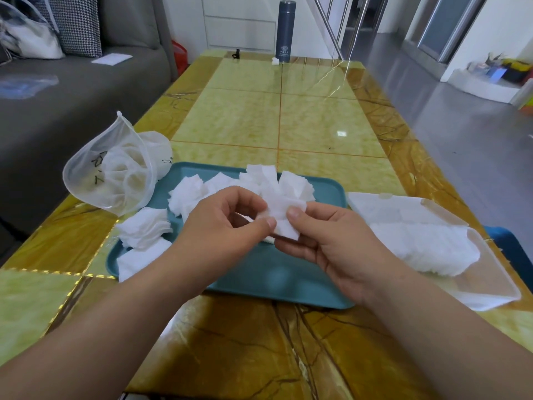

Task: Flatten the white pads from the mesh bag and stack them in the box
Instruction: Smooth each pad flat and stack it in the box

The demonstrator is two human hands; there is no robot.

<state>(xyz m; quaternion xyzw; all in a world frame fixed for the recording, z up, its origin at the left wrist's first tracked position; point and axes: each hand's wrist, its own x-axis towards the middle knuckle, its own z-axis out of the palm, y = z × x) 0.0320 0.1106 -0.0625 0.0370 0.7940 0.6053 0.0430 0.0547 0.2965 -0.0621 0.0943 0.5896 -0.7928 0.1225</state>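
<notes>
Two hands are meeting above one teal tray [274, 275]: the left hand [227, 223] and the right hand [331, 243] are both pinching a single white pad [284, 215] between thumb and fingertips, just over the tray's middle. The pad is standing roughly upright, crumpled, its face turned to the person and its longer side running top to bottom. One mesh bag [112, 174] is slumping at the tray's far left corner, mouth gaping. Several loose heaps of pads [187, 194], too bunched to count singly, are crowding the tray's left and far parts. One clear box [476, 272] is lying just right of the tray, near the table's [317, 125] right edge, carrying stacked pads [427, 246]. Broad tabletop is stretching from the tray to one dark flask [284, 30] at the far end.
</notes>
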